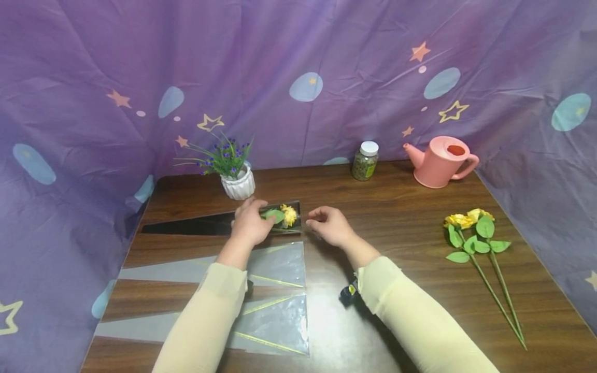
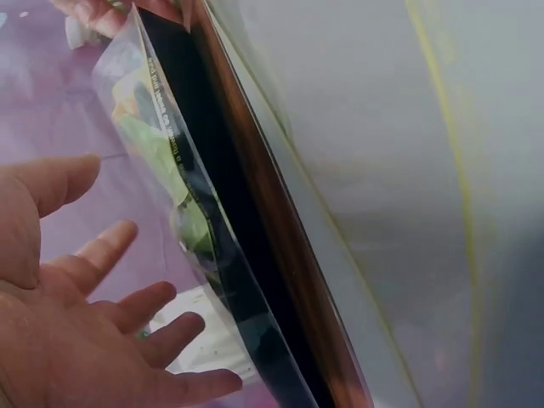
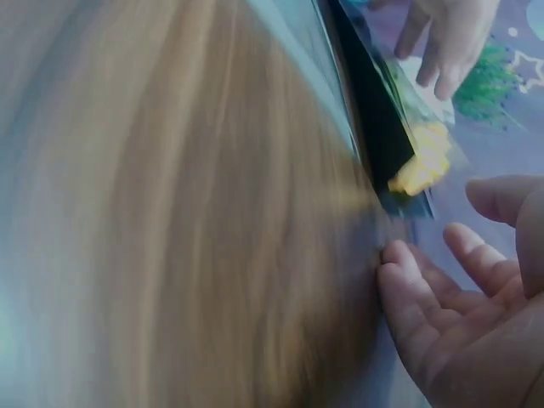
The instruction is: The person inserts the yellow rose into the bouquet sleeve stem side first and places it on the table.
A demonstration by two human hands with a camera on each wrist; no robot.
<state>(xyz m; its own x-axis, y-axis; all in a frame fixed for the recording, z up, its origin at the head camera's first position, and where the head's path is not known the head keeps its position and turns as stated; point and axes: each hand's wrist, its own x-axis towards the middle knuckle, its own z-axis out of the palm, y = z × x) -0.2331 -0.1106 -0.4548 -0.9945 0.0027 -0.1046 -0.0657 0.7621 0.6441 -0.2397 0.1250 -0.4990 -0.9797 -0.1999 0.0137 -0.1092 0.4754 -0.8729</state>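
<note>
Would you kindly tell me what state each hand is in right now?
Left hand: open, holding nothing, at the black flower sleeve.
Right hand: open, loosely curled, holding nothing.

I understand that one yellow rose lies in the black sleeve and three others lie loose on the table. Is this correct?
Not quite: the head view shows two loose roses on the table, not three. One yellow rose does lie in the black sleeve.

Three roses [image 1: 289,215] [image 1: 458,221] [image 1: 480,213], two hands [image 1: 252,223] [image 1: 332,227], one jar [image 1: 365,165].
</note>
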